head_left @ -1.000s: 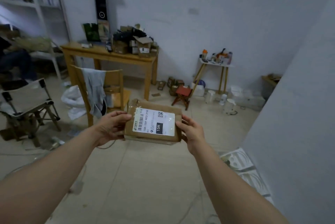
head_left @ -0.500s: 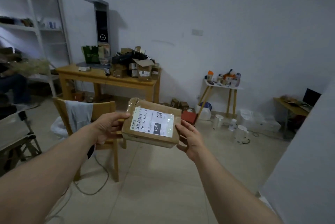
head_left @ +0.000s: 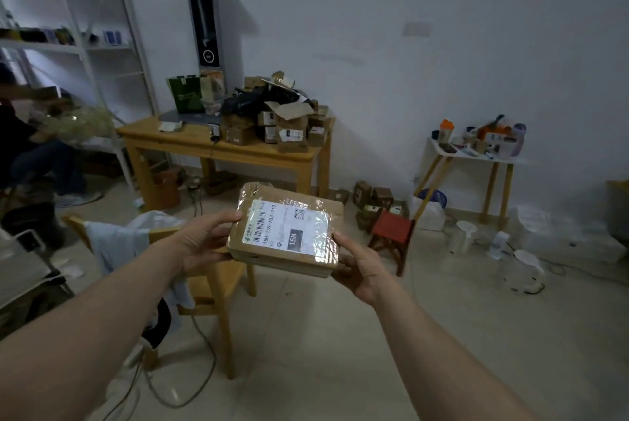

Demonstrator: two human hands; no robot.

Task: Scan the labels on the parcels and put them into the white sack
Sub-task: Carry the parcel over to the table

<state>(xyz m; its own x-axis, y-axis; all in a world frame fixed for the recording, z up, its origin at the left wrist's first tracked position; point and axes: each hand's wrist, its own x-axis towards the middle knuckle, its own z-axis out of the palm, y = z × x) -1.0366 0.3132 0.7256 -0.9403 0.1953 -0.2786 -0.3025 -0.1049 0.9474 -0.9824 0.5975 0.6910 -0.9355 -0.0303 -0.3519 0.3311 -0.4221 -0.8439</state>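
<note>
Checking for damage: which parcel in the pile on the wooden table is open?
The cardboard parcel at the pile's front, its top flaps standing open; the ones beside it look closed.

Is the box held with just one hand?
No, the left hand and the right hand each grip a side of the box.

A wooden table (head_left: 190,140) bears heaped parcels (head_left: 284,126).
</note>
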